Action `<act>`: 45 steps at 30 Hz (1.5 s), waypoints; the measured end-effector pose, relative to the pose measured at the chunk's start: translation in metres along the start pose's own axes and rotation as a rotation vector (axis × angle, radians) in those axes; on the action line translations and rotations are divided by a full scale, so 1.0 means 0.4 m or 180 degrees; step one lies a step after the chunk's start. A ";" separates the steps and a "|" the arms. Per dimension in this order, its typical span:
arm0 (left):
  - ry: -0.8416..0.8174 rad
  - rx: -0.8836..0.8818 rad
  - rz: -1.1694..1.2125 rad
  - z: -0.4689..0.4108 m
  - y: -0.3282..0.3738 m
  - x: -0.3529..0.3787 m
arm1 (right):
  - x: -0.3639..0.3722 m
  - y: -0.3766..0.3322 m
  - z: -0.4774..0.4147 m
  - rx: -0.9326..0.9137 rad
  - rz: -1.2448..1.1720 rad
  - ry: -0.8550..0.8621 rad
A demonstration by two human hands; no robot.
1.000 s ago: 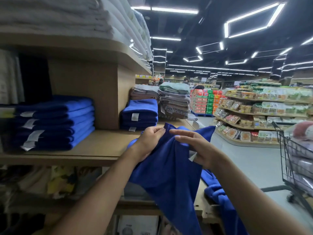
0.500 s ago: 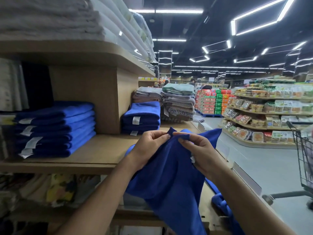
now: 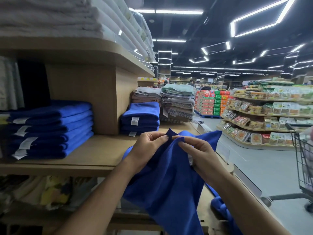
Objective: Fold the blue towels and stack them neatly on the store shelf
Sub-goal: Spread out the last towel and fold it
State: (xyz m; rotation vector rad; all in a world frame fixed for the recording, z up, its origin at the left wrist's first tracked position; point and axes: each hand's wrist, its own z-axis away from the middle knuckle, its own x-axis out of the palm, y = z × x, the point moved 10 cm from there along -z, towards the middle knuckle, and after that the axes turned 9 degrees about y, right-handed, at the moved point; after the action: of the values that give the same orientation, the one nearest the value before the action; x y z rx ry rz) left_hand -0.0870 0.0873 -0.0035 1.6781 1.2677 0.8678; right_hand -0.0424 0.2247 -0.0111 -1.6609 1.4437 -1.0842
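Corners of a loose blue towel (image 3: 169, 184) are now pinched between thumb and fingertips by the left hand (image 3: 149, 146) and the right hand (image 3: 198, 153), each grip clamped on cloth. A second earlier the top edge was only being gathered, so the corners appear to have been found and a first fold can likely be started. The towel is held in the air over the front edge of the wooden shelf (image 3: 94, 150), with a stack of folded blue towels (image 3: 50, 129) at the shelf's left end; supermarket aisles, ceiling strip lights and a shopping cart (image 3: 303, 158) are seen beyond.
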 end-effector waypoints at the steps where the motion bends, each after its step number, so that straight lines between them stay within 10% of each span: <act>1: 0.0001 0.0000 -0.0024 0.000 0.000 0.000 | 0.002 -0.002 0.002 -0.0022 0.0050 0.0011; 14: 0.0011 0.0030 -0.0355 0.000 -0.010 0.008 | -0.014 -0.073 0.042 -0.1420 0.0936 0.0766; 34: -0.0348 0.0179 -0.0541 0.029 0.015 0.036 | -0.024 -0.042 0.008 -0.0673 0.1056 0.0882; 45: 0.1444 -0.0218 0.0405 -0.002 0.003 -0.121 | -0.026 -0.047 0.058 -0.0007 0.1911 0.0201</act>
State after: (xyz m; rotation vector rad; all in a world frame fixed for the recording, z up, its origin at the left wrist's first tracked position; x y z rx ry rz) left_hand -0.0993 0.0405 -0.0041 1.5710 1.4149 1.4114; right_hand -0.0138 0.2372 -0.0060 -1.0795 1.8196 -0.7912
